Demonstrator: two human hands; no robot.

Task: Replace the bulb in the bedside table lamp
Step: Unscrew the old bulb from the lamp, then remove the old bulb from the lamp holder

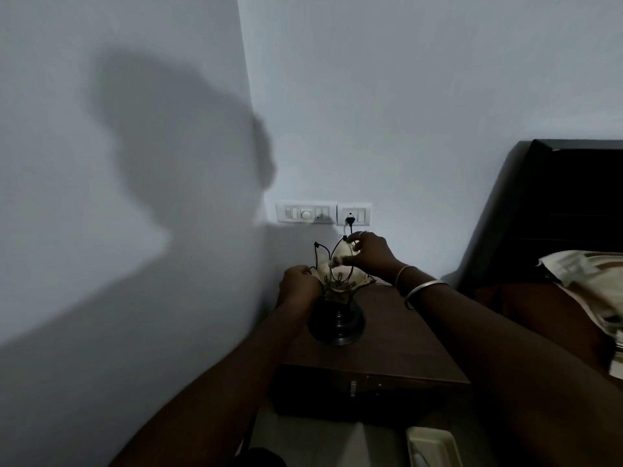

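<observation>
A small lamp [337,318] with a dark round base and a pale petal-shaped shade framed in black wire [323,267] stands on the brown bedside table [397,338]. My left hand [298,286] grips the shade's left edge. My right hand [369,254] reaches over the shade from the right, fingers closed on something pale inside it. Whether that is the bulb I cannot tell, since the fingers and the dim light hide it. The lamp's black cord runs up to a plug [350,219] in the wall socket.
A white switch panel [305,213] sits on the wall beside the socket. The dark headboard [556,210] and a bed with a patterned pillow [593,281] lie to the right. A pale tray-like object [431,446] rests low in front of the table. The wall corner is close on the left.
</observation>
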